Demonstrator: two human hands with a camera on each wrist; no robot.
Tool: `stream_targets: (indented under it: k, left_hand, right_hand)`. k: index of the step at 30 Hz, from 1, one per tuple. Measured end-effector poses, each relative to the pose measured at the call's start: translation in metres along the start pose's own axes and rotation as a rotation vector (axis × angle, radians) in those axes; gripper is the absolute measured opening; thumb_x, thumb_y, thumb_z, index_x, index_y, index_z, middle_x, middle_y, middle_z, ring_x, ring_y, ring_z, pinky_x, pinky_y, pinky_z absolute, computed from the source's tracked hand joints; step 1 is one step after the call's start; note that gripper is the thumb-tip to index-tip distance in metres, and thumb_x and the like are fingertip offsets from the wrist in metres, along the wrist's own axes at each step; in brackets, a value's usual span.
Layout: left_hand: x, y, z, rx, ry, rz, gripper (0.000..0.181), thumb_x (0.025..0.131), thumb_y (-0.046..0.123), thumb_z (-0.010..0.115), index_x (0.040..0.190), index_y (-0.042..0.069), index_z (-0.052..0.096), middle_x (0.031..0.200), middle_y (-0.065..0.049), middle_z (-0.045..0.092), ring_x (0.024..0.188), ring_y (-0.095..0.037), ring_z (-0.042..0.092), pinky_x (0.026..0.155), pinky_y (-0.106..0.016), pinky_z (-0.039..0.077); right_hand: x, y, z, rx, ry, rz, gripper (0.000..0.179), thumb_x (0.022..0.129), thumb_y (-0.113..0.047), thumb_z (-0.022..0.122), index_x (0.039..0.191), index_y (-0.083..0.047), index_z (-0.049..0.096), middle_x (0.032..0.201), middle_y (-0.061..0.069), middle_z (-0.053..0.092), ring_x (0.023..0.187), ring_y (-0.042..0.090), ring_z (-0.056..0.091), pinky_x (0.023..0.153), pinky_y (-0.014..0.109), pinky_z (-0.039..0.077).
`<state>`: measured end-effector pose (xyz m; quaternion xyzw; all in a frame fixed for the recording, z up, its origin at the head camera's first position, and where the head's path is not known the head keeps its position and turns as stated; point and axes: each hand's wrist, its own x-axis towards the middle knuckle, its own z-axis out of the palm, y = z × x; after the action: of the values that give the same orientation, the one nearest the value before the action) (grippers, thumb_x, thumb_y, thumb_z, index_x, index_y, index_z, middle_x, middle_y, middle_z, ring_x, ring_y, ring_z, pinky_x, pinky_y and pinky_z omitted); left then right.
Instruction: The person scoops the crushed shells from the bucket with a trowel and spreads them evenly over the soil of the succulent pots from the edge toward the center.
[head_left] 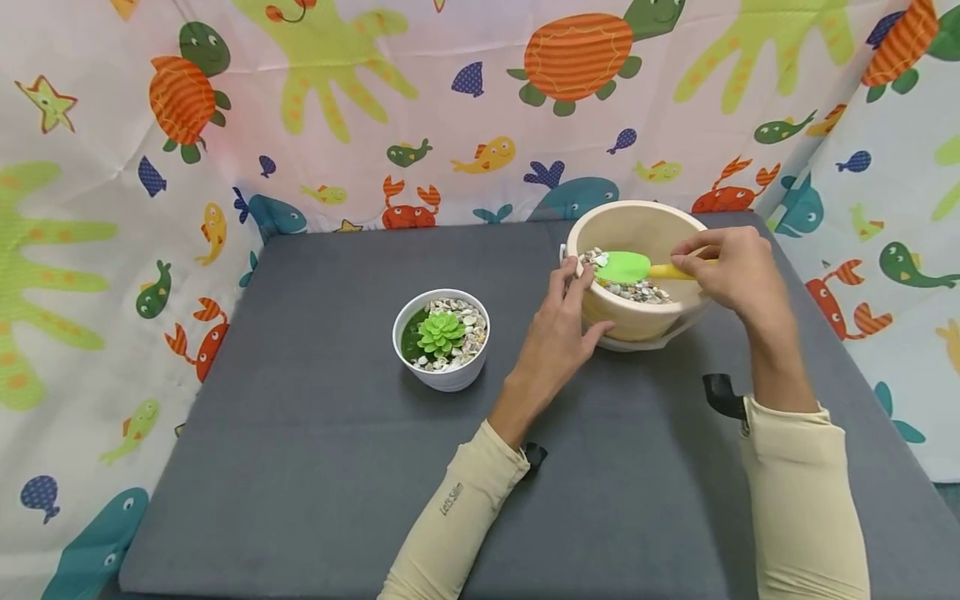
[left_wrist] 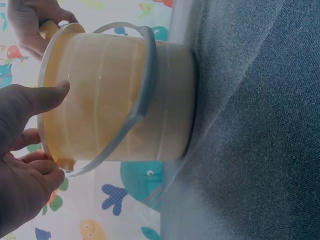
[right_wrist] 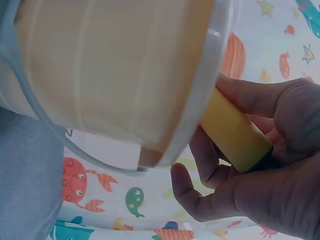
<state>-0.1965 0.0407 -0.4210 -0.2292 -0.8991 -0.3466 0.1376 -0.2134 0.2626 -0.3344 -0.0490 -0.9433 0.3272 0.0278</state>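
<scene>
A cream bucket (head_left: 637, 321) stands at the right back of the grey table, small pebbles (head_left: 637, 292) lying inside it. My left hand (head_left: 553, 329) grips its near-left rim, fingers over the edge and thumb against the outer wall. Over the bucket's mouth, my right hand (head_left: 738, 271) pinches the yellow handle (right_wrist: 235, 132) of a toy shovel with a green blade (head_left: 624, 267). The blade is level with the pebbles and points left; a few pale pebbles show at its tip. In the left wrist view, the bucket's grey carrying handle (left_wrist: 145, 75) hangs down its side.
Left of the bucket stands a white pot (head_left: 450, 379) with a green succulent (head_left: 441, 333), pale pebbles and a dark green patch on one side. The grey table (head_left: 315, 467) meets a sea-animal printed curtain (head_left: 420, 100) at the back and sides.
</scene>
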Motion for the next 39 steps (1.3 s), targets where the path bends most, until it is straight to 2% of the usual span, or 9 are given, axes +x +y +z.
stream_targets:
  k: [11,17,26,31,35,36,37,39]
  left_hand:
    - [-0.002,-0.003,0.001,-0.014,0.0,0.015,0.077,0.09,0.022,0.084,0.155,0.004,0.047,0.163,-0.016,0.037,0.159,-0.025,0.035,0.119,-0.032,0.046]
    - [-0.002,-0.003,0.001,-0.031,-0.004,0.008,0.076,0.091,0.02,0.083,0.156,0.004,0.047,0.164,-0.015,0.036,0.16,-0.025,0.033,0.121,-0.033,0.043]
    - [-0.002,-0.007,-0.001,-0.054,-0.011,0.016,0.073,0.092,0.02,0.081,0.156,0.008,0.048,0.164,-0.015,0.038,0.157,-0.027,0.039,0.123,-0.036,0.042]
    - [-0.003,-0.014,-0.007,-0.036,-0.03,0.022,0.073,0.096,0.025,0.078,0.159,0.013,0.045,0.168,-0.011,0.038,0.156,-0.029,0.04,0.128,-0.04,0.036]
    - [-0.005,-0.016,-0.02,-0.065,-0.039,-0.031,0.08,0.097,0.029,0.076,0.165,0.016,0.034,0.17,-0.007,0.039,0.159,-0.028,0.036,0.13,-0.044,0.031]
    - [-0.007,-0.016,-0.025,-0.082,-0.038,-0.053,0.081,0.098,0.029,0.075,0.165,0.016,0.032,0.17,-0.006,0.039,0.159,-0.027,0.035,0.13,-0.043,0.031]
    - [-0.009,-0.015,-0.031,-0.091,-0.03,-0.069,0.082,0.098,0.03,0.075,0.166,0.017,0.032,0.169,-0.006,0.04,0.159,-0.026,0.036,0.129,-0.043,0.032]
    - [-0.015,-0.016,-0.042,-0.101,-0.004,-0.088,0.079,0.098,0.032,0.075,0.164,0.015,0.035,0.168,-0.006,0.041,0.159,-0.026,0.036,0.128,-0.043,0.034]
  right_hand:
    - [-0.015,0.005,-0.008,0.087,0.076,0.038,0.036,0.104,-0.021,0.062,0.126,0.006,0.07,0.127,0.035,0.065,0.109,0.039,0.055,0.063,0.008,0.042]
    - [-0.026,0.009,-0.013,0.067,0.138,0.041,0.036,0.104,-0.023,0.063,0.123,0.005,0.071,0.124,0.035,0.068,0.108,0.028,0.05,0.067,0.017,0.041]
    - [-0.038,0.006,-0.018,0.061,0.183,0.026,0.033,0.103,-0.022,0.064,0.122,0.004,0.073,0.123,0.033,0.07,0.103,0.02,0.05,0.064,0.012,0.04]
    - [-0.042,0.002,-0.018,0.067,0.201,0.019,0.033,0.103,-0.022,0.065,0.122,0.004,0.073,0.123,0.033,0.07,0.099,0.015,0.05,0.063,0.01,0.041]
    - [-0.045,-0.002,-0.017,0.084,0.212,0.001,0.033,0.103,-0.022,0.066,0.122,0.004,0.073,0.123,0.033,0.07,0.098,0.01,0.049,0.065,0.005,0.042]
    - [-0.046,-0.003,-0.017,0.084,0.214,-0.001,0.033,0.103,-0.022,0.066,0.122,0.004,0.074,0.122,0.032,0.07,0.098,0.008,0.048,0.065,0.005,0.042]
    - [-0.048,-0.004,-0.017,0.088,0.217,-0.003,0.033,0.102,-0.023,0.066,0.122,0.003,0.074,0.115,0.024,0.074,0.097,0.007,0.048,0.065,0.005,0.042]
    - [-0.051,-0.007,-0.019,0.098,0.226,-0.008,0.034,0.102,-0.024,0.068,0.121,0.003,0.075,0.099,0.001,0.078,0.096,0.005,0.048,0.065,0.006,0.043]
